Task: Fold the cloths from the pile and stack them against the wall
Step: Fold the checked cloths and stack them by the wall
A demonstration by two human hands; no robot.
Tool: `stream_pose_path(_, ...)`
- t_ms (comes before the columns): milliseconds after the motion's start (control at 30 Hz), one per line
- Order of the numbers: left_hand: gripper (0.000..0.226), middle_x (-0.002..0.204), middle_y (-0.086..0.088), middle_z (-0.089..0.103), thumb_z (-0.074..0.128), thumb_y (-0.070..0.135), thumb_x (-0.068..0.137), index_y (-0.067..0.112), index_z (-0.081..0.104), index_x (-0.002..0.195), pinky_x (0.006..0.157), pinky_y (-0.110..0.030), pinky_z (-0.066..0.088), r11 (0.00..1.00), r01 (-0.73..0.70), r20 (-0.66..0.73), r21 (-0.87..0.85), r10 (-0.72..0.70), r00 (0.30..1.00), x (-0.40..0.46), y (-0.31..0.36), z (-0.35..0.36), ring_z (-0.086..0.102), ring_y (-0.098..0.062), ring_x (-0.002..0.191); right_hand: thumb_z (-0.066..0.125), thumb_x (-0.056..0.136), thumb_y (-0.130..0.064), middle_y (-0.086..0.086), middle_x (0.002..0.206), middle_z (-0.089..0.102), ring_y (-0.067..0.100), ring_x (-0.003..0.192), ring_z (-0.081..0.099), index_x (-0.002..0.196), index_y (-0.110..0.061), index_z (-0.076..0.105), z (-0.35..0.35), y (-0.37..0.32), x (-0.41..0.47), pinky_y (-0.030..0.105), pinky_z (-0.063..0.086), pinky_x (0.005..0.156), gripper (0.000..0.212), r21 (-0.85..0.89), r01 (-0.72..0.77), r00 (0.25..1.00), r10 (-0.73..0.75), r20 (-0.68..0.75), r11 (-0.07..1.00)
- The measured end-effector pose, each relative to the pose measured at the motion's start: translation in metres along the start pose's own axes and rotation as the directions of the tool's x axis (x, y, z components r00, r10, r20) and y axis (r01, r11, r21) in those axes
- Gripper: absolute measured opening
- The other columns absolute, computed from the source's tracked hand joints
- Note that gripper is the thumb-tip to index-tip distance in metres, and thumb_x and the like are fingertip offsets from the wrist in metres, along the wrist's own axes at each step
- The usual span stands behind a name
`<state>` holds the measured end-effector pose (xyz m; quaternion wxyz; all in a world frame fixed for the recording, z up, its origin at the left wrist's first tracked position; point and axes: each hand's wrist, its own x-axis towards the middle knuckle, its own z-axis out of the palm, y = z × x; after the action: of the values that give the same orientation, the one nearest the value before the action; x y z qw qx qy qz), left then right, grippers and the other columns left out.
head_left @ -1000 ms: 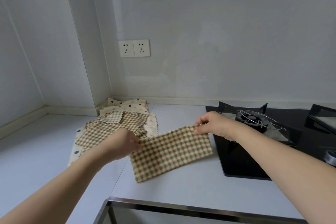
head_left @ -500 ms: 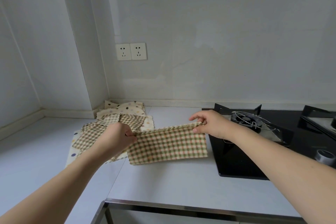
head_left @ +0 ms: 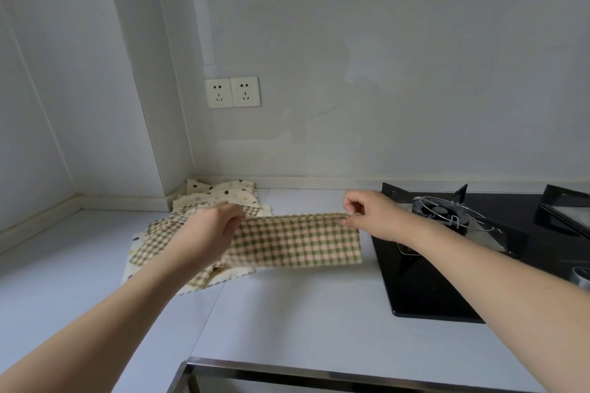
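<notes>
Two bare forearms reach from the bottom corners of the head view across a pale grey countertop [head_left: 287, 313], whose nearest edge meets a strip of brushed metal rim [head_left: 319, 372]. Between the hands a folded green-and-cream checked cloth [head_left: 297, 241] is stretched into a long band that hangs from its raised far edge, its lower edge at or just above the counter. The left hand [head_left: 212, 231] grips the band's left end with fingers curled round the fabric, while the right hand [head_left: 372, 217] pinches the upper right corner between thumb and forefinger, its other fingers curled loosely above. The cloth's right end stops just short of a black glass hob [head_left: 424, 297] set into the counter, where a burner [head_left: 437, 210] sits under a wire pan support, and a second black grate shows at the frame's right edge. Behind the left hand lies the pile of unfolded cloths [head_left: 159, 242], a loose heap with more checked fabric on top and a cream cloth with scalloped edges showing underneath. Farther back, tucked into the corner where a boxed-in column meets the back wall, cream cloths with coloured dots [head_left: 223, 193] lie touching the low upstand at the foot of the wall. Above them a double wall socket [head_left: 232, 92] is mounted on the glossy grey wall panel [head_left: 383, 73].
</notes>
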<state>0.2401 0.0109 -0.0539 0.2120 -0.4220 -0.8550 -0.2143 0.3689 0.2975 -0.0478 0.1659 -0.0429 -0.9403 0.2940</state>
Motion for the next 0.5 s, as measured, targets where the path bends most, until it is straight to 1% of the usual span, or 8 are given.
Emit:
stream_pose_path(67,0.014,0.087,-0.003,0.063,0.054,0.007,0.095,0.007,0.067,0.098,0.067,-0.03,0.047,0.984,-0.147,-0.131,0.103,0.16,0.978,0.008,0.0,-0.006,0.058,-0.02,0.074,0.067,0.087,-0.018,-0.009,0.066,0.04,0.011,0.059,0.034,0.069,-0.021,0.037,-0.011,-0.002,0.006,0.03,0.028,0.058,0.035,-0.151,0.081,0.99,-0.097,-0.101,0.985)
stream_pose_path(100,0.012,0.085,-0.004,0.062,0.055,0.005,0.094,0.006,0.066,0.097,0.064,-0.032,0.047,0.959,-0.219,-0.151,0.181,0.247,0.957,0.009,-0.001,-0.008,0.058,-0.023,0.073,0.065,0.087,-0.018,-0.009,0.069,0.042,0.013,0.062,0.037,0.071,-0.021,0.038,-0.014,0.0,0.007,0.031,0.028,0.058,0.032,-0.292,0.135,0.978,-0.174,-0.113,0.947)
stream_pose_path(133,0.01,0.084,-0.004,0.061,0.057,0.004,0.092,0.006,0.066,0.096,0.064,-0.033,0.047,0.922,-0.289,-0.142,0.256,0.332,0.933,0.007,-0.002,-0.008,0.057,-0.024,0.071,0.065,0.085,-0.017,-0.008,0.072,0.044,0.015,0.065,0.041,0.073,-0.021,0.041,-0.016,0.002,0.006,0.03,0.028,0.06,0.028,-0.451,0.205,0.957,-0.275,-0.096,0.869)
stream_pose_path(200,0.015,0.084,-0.002,0.06,0.061,0.003,0.087,0.009,0.067,0.099,0.066,-0.034,0.048,0.848,-0.408,-0.046,0.338,0.448,0.893,-0.006,0.001,-0.001,0.056,-0.021,0.072,0.078,0.069,-0.016,-0.004,0.073,0.052,0.021,0.065,0.052,0.073,-0.021,0.052,-0.006,0.021,0.003,0.03,0.035,0.06,0.027,-0.724,0.28,0.915,-0.404,0.001,0.63)
stream_pose_path(267,0.017,0.082,0.002,0.058,0.056,0.014,0.087,0.016,0.066,0.1,0.067,-0.031,0.048,0.782,-0.541,0.093,0.309,0.541,0.836,-0.031,0.008,0.018,0.054,-0.018,0.072,0.082,0.057,-0.015,-0.001,0.074,0.057,0.023,0.067,0.058,0.076,-0.022,0.061,0.014,0.036,-0.009,0.033,0.041,0.06,0.029,-0.835,0.299,0.94,-0.294,0.174,0.462)
stream_pose_path(367,0.004,0.074,0.009,0.056,0.058,0.027,0.088,0.025,0.06,0.084,0.06,-0.027,0.049,0.744,-0.658,0.361,0.118,0.585,0.726,-0.07,0.024,0.043,0.051,-0.013,0.064,0.057,0.083,-0.01,0.001,0.107,0.057,0.023,0.104,0.051,0.105,-0.021,0.059,0.038,0.042,-0.031,0.035,0.034,0.083,0.025,-0.815,0.341,0.921,0.01,0.39,0.469)
stream_pose_path(433,0.011,0.072,0.01,0.054,0.054,0.028,0.087,0.025,0.053,0.076,0.057,-0.026,0.044,0.836,-0.546,0.409,-0.049,0.515,0.753,-0.077,0.026,0.044,0.049,-0.012,0.062,0.05,0.086,-0.017,0.001,0.113,0.054,0.023,0.112,0.047,0.109,-0.02,0.058,0.042,0.032,-0.034,0.035,0.031,0.088,0.024,-0.809,0.286,0.911,0.117,0.396,0.513)
stream_pose_path(500,0.013,0.075,0.011,0.058,0.048,0.022,0.086,0.023,0.059,0.079,0.059,-0.024,0.043,0.922,-0.365,0.339,-0.128,0.387,0.858,-0.069,0.02,0.043,0.053,-0.011,0.066,0.048,0.086,-0.028,0.003,0.117,0.053,0.024,0.113,0.047,0.114,-0.018,0.056,0.043,0.015,-0.031,0.036,0.033,0.092,0.031,-0.795,0.193,0.925,0.164,0.343,0.575)
